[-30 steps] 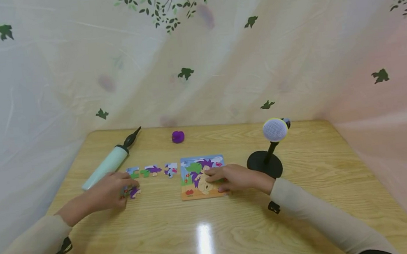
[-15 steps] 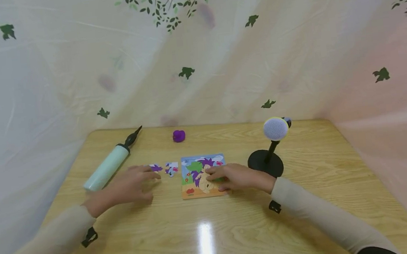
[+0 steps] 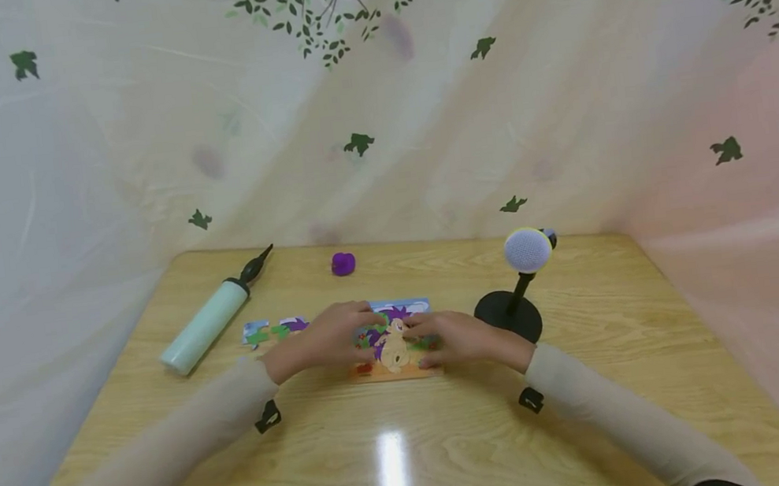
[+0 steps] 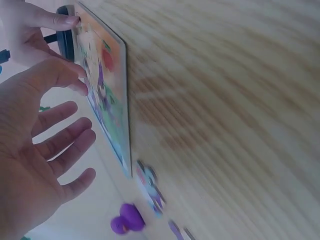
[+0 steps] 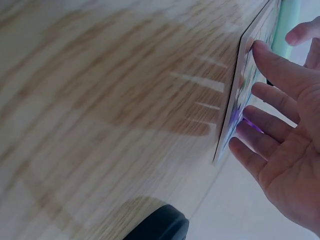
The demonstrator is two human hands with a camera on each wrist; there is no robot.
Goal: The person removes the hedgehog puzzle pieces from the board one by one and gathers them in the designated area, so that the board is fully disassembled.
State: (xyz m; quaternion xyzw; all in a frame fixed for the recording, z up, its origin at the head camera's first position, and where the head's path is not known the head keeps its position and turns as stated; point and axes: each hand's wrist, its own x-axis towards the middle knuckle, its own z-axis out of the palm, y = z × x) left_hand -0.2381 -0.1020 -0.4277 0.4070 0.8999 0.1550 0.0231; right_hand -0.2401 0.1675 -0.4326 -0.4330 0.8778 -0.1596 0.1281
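Observation:
A square picture-puzzle board (image 3: 403, 372) lies flat on the table, printed with a purple-haired figure on blue, green and orange. My left hand (image 3: 331, 336) reaches over its left part with spread fingers. In the left wrist view, no piece shows between the thumb and fingers of that left hand (image 4: 45, 120). From the right, my right hand (image 3: 467, 338) rests at the board, fingers loosely extended; the right wrist view has its thumb (image 5: 280, 65) at the board's near edge. Loose puzzle pieces (image 3: 291, 326) lie left of the board, partly hidden by the left arm; one piece (image 4: 149, 187) shows beside its corner.
A mint-green hand pump (image 3: 206, 326) with a black nozzle lies at the left. Behind the board sits a purple rubber duck (image 3: 343, 264). On the right stands a toy microphone (image 3: 527, 251) on a round black base (image 3: 496, 309). Printed fabric hangs behind the table.
My left hand has moved right, from the loose pieces at the left to over the board. The right hand stays at the board's right side, its fingers slightly shifted.

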